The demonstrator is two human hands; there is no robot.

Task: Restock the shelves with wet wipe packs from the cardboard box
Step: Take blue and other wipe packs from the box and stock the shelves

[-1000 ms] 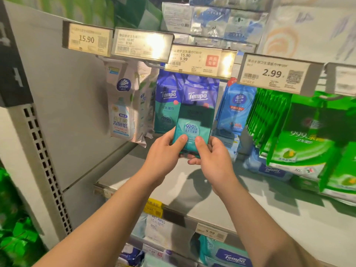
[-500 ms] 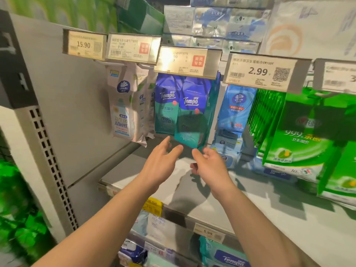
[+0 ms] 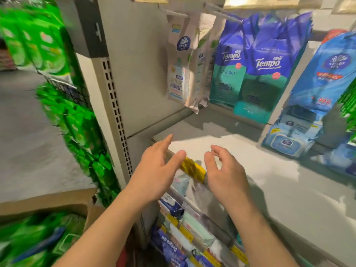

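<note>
Tempo wet wipe packs [image 3: 264, 74] hung in two rows on pegs above the back of the grey shelf [image 3: 269, 180], blue on top and teal below, the front pack reaching almost down to the shelf surface. To the left of these packs hung white Vinda packs [image 3: 180, 68]; to their right hung blue Vinda packs [image 3: 325, 74], with flat blue-and-white packs [image 3: 289, 137] lying on the shelf beneath those.

My left hand [image 3: 154, 170] was released, fingers straight and spread, holding nothing, in front of the shelf's near left corner. My right hand [image 3: 225, 170] was likewise released, fingers loosely bent, holding nothing, over the shelf's front edge. Both hands stood well apart from the Tempo packs. A yellow price tag [image 3: 193, 169] on the shelf's front edge showed between them.

Below the shelf, lower tiers held mixed packs [image 3: 185, 232] in blue, white and pale green. Far left of the shelf, past its perforated upright [image 3: 115, 105], a cardboard box [image 3: 48, 201] sat low down, green packs [image 3: 34, 239] blurred inside it. More green packs [image 3: 38, 43] hung above the box.
</note>
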